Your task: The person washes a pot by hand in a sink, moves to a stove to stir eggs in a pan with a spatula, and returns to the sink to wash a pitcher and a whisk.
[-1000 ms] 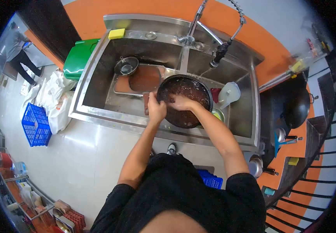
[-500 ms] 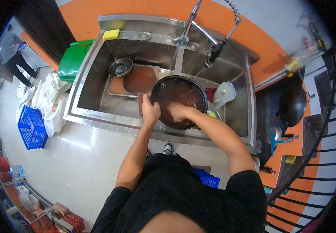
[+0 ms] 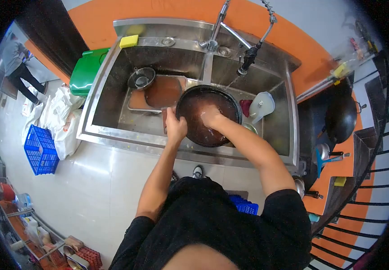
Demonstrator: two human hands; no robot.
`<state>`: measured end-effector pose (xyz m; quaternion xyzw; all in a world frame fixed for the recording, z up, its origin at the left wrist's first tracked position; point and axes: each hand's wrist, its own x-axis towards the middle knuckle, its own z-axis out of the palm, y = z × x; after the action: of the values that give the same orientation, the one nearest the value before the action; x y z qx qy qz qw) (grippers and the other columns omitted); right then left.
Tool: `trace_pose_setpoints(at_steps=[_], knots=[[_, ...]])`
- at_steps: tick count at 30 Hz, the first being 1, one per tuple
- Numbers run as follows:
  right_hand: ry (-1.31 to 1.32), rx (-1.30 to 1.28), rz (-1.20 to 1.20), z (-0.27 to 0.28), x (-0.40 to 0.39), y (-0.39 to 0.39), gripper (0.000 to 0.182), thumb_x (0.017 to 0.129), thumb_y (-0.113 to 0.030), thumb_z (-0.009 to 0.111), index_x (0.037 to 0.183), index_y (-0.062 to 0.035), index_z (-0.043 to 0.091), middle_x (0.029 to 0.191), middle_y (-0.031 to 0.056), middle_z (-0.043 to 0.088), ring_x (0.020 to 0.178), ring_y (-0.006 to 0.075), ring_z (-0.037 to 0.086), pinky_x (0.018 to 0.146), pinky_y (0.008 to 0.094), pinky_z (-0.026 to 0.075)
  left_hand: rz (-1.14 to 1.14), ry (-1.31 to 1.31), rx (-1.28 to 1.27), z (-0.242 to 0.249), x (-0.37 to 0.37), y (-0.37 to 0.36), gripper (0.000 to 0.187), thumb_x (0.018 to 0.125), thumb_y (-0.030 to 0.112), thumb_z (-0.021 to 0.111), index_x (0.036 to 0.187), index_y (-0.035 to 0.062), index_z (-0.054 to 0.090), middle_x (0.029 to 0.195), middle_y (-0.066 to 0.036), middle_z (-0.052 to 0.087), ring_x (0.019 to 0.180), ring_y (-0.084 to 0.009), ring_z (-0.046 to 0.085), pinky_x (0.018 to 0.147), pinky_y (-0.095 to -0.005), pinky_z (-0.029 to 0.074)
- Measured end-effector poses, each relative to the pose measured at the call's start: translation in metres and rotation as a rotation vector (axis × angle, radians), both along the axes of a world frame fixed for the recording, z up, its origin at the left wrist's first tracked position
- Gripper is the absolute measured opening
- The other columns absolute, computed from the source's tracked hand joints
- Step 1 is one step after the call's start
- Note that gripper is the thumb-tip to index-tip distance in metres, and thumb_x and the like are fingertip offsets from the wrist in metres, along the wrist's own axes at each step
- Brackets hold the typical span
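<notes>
A round black pan [image 3: 239, 110] filled with murky brown water sits over the divider and front of the steel sink [image 3: 127, 136]. My left hand [image 3: 176, 127] is closed on the pan's left side, beside a reddish-brown piece [image 3: 164, 119] that looks like its handle. Inside the pan, my right hand [image 3: 210, 115] dips into the water; its fingers are under the surface and hidden. In the left basin, a metal strainer [image 3: 141, 78] rests at the corner of a shallow tray [image 3: 133, 109] holding brown water. A translucent plastic jug [image 3: 263, 106] leans in the right basin.
A spring-hose faucet [image 3: 250, 57] hangs over the right basin, near a dark red cloth [image 3: 245, 107]. On the back ledge lies a yellow sponge [image 3: 129, 41]. Left on the floor are white bags [image 3: 64, 119] and a blue crate [image 3: 40, 150]. A person [image 3: 19, 63] stands far left.
My right hand has moved from the pan's near side toward its middle, away from my body. My left hand keeps its hold on the pan. The water's surface has shifted.
</notes>
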<state>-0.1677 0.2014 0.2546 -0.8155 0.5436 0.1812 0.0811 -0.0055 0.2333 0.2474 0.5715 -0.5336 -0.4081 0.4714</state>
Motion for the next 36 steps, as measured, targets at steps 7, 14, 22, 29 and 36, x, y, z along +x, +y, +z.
trace_pose_setpoints(at_steps=[7,14,22,29,36], knots=[[-0.030,0.279,-0.114,0.016,-0.021,0.003,0.047,0.084,-0.041,0.048,0.095,0.0002,0.068,0.103,0.0228,0.063,0.101,0.0379,0.059,0.090,0.0444,0.045,0.031,0.091,-0.089,0.008,-0.002,0.004,0.025,0.074,-0.002,0.048,0.099,-0.0031,0.048,0.094,-0.023,0.058,0.092,-0.0366,0.058,0.083,-0.0400,0.043],[-0.295,0.436,-0.307,0.001,-0.028,0.013,0.070,0.078,-0.059,0.049,0.105,0.0038,0.064,0.110,0.0245,0.061,0.103,0.0393,0.057,0.090,0.0444,0.044,0.046,0.065,-0.073,0.007,-0.004,0.004,0.025,0.074,-0.002,0.048,0.100,-0.0032,0.047,0.094,-0.022,0.058,0.091,-0.0374,0.057,0.083,-0.0411,0.043],[-0.324,0.724,-0.426,0.027,0.001,0.012,0.063,0.073,-0.030,0.066,0.124,0.0018,0.050,0.109,0.0185,0.061,0.093,0.0274,0.059,0.082,0.0376,0.046,0.045,0.035,-0.078,-0.003,-0.005,0.001,0.028,0.074,-0.002,0.048,0.102,-0.0030,0.046,0.096,-0.023,0.056,0.094,-0.0404,0.054,0.084,-0.0430,0.041],[-0.884,0.559,-0.533,0.009,-0.015,0.016,0.035,0.073,-0.016,0.065,0.101,0.0047,0.062,0.096,0.0178,0.064,0.088,0.0222,0.061,0.071,0.0375,0.050,-0.001,-0.003,-0.067,-0.010,-0.001,-0.001,0.029,0.076,-0.004,0.048,0.105,-0.0022,0.043,0.098,-0.020,0.056,0.095,-0.0309,0.057,0.087,-0.0367,0.042],[-0.693,0.174,-0.380,0.033,-0.015,0.002,0.038,0.079,-0.030,0.064,0.097,0.0039,0.062,0.096,0.0233,0.065,0.087,0.0351,0.063,0.077,0.0397,0.047,-0.022,0.012,-0.077,-0.006,0.000,-0.002,0.030,0.075,-0.004,0.049,0.105,-0.0030,0.044,0.099,-0.019,0.056,0.095,-0.0294,0.056,0.087,-0.0358,0.042]])
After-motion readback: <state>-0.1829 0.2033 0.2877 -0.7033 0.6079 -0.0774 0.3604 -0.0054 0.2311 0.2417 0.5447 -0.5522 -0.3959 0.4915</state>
